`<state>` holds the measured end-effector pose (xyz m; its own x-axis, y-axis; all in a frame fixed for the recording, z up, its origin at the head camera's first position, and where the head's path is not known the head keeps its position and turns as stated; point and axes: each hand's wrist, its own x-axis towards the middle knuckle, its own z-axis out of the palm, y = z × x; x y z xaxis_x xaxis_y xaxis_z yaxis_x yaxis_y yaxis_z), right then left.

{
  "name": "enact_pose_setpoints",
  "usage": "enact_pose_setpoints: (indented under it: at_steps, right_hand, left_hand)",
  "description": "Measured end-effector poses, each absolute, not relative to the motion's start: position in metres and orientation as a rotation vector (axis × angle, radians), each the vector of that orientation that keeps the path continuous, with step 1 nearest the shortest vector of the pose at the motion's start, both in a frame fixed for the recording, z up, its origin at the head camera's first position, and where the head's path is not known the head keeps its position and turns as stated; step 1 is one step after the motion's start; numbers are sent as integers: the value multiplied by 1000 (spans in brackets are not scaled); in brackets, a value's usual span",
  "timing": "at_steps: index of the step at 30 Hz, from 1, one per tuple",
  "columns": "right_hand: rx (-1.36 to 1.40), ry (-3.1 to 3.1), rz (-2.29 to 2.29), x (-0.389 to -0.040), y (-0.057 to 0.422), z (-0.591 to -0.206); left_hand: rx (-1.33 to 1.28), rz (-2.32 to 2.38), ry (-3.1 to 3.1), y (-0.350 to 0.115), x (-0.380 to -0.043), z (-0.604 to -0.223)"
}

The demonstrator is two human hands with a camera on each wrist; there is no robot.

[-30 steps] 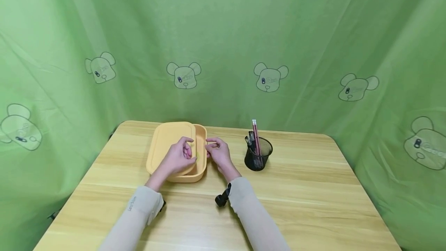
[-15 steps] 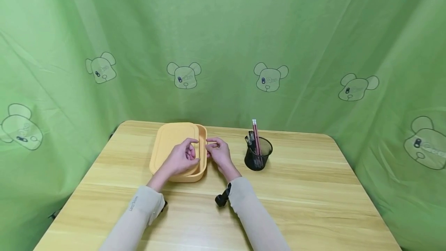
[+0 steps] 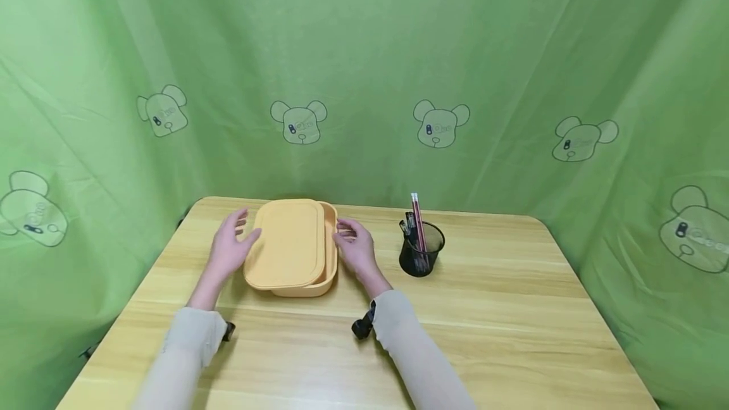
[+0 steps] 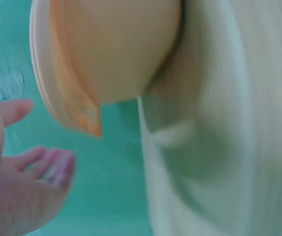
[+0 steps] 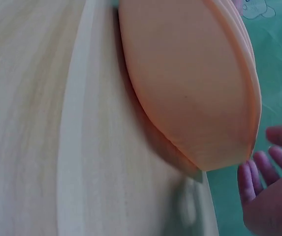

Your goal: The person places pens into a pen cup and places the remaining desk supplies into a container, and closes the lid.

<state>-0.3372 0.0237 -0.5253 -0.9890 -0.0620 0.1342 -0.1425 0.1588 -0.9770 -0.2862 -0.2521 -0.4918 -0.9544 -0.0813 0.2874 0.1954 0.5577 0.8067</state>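
A pale orange lid [image 3: 287, 242] lies on a box [image 3: 304, 291] of the same colour. It sits off to the left, leaving a strip of the inside exposed along the right. My left hand [image 3: 228, 247] is beside the lid's left edge, thumb spread from the fingers and nothing in its grasp. The left wrist view has that hand [image 4: 22, 187] apart from the overhanging lid edge [image 4: 40, 64]. At the box's right rim is my right hand [image 3: 359, 252], its fingertips close to the wall. Loosely bent fingers of this hand [image 5: 271, 191] show near the box wall [image 5: 185, 88] in the right wrist view.
A black mesh pen cup [image 3: 420, 258] with pencils and pens stands right of the box. The wooden table [image 3: 490, 321] has its back edge just behind the box. A green curtain [image 3: 364, 163] with bear faces surrounds the table.
The lid slid right over the box, narrowing the gap, then stopped. My left hand left the lid's right edge and swung to its left side. My right hand stayed at the right rim.
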Motion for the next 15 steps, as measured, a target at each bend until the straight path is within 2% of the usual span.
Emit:
enact_pose_setpoints:
  at_steps: [6,15]
  right_hand:
    - [434,-2509,1717,-330,21,-523]
    - [433,-2569,1649,-325,17,-527]
  left_hand:
    - [34,-1602,-2621,-274,-278,-509]
    - [-36,-1676,-2610,-271,-275,-517]
